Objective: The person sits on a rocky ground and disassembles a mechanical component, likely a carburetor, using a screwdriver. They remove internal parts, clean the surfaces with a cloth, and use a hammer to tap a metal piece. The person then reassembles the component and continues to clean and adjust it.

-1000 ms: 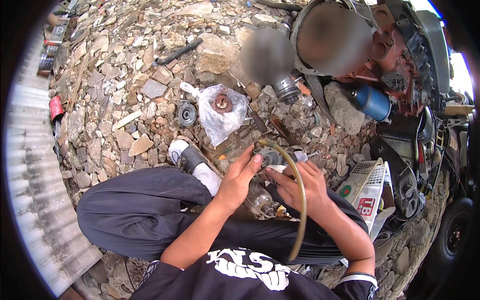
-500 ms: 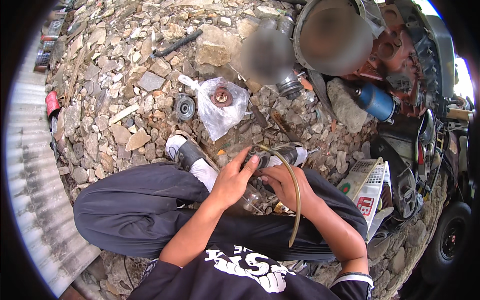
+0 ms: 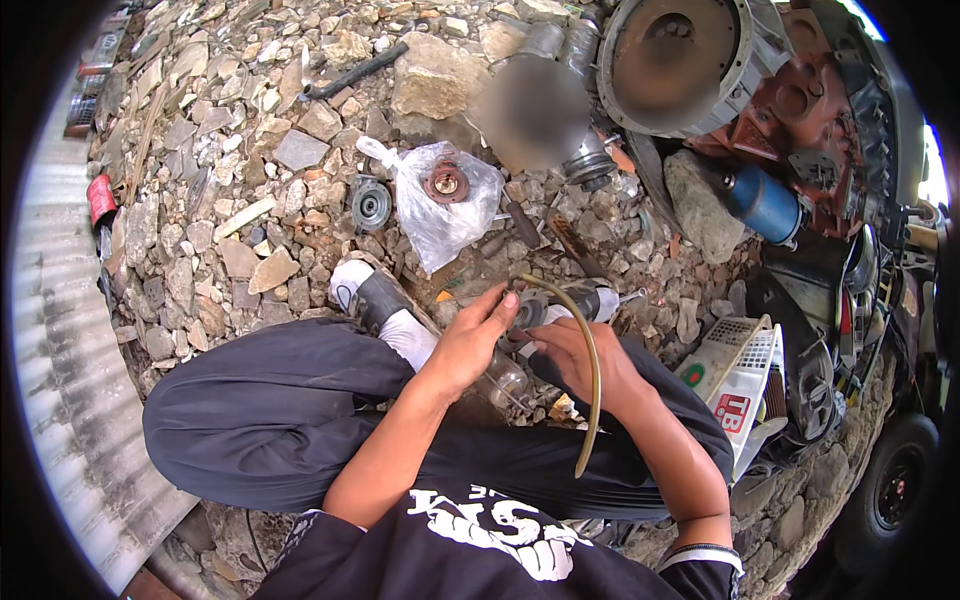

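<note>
Between my shins, my left hand [image 3: 468, 342] grips a small, dark grey, round metal part [image 3: 530, 309] from its left side, thumb along the top. A yellowish flexible hose [image 3: 594, 372] rises from behind the part and arcs over my right wrist, its free end hanging above my thigh. My right hand [image 3: 574, 358] is closed at the part's lower right edge. Its fingertips pinch something small and dark that I cannot make out. Below the hands is a clear plastic bottle [image 3: 507, 382], partly hidden.
Rubble covers the ground. Ahead lie a clear plastic bag [image 3: 436, 226] with a rusty round part [image 3: 447, 182] on it, a grey pulley-like disc [image 3: 371, 206] and a black hose piece [image 3: 355, 74]. Rightward are a large metal housing [image 3: 735, 112], a blue cylinder [image 3: 765, 203] and a white plastic basket [image 3: 738, 375].
The metal part has turned in my hands, so more of its round face shows. The right fingers have shifted slightly along its lower edge, and the hose has swung a little.
</note>
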A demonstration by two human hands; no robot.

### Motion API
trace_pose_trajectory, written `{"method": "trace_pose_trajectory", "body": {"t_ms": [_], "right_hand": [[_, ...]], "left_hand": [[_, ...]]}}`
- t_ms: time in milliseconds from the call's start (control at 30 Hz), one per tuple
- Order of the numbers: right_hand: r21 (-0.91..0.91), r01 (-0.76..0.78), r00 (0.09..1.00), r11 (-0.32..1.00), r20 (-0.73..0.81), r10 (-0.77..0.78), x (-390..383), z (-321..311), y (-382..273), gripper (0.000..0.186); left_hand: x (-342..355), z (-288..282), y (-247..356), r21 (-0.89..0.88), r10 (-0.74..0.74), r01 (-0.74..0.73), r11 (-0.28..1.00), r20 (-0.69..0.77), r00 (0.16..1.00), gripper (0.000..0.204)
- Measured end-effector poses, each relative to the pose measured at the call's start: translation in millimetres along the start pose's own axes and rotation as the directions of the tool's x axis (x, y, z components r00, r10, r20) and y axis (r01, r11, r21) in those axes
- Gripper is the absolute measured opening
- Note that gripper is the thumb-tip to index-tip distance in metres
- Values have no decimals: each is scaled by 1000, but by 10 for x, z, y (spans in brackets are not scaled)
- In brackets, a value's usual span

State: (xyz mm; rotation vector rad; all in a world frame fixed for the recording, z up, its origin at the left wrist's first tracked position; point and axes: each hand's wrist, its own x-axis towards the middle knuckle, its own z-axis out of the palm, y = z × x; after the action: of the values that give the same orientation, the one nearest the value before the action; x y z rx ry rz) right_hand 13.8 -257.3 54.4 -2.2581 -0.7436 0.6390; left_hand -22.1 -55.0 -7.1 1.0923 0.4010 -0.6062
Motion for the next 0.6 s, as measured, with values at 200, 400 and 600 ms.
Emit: {"method": "trace_pose_trajectory", "body": {"t_ms": [200,400,600], "right_hand": [[769,-522,806,369,303,508,-148,373,149,24],[55,-49,998,997,31,47,-9,-158,28,25],[628,-328,944,706,182,276,-134,210,94,24]], "left_hand": [[-13,-6,-140,-155,-69,73,985,32,997,62],[8,28,20,-5,-9,9,1000,62,998,60],[-103,-4,-3,-110,-59,67,992,75,995,65]]}}
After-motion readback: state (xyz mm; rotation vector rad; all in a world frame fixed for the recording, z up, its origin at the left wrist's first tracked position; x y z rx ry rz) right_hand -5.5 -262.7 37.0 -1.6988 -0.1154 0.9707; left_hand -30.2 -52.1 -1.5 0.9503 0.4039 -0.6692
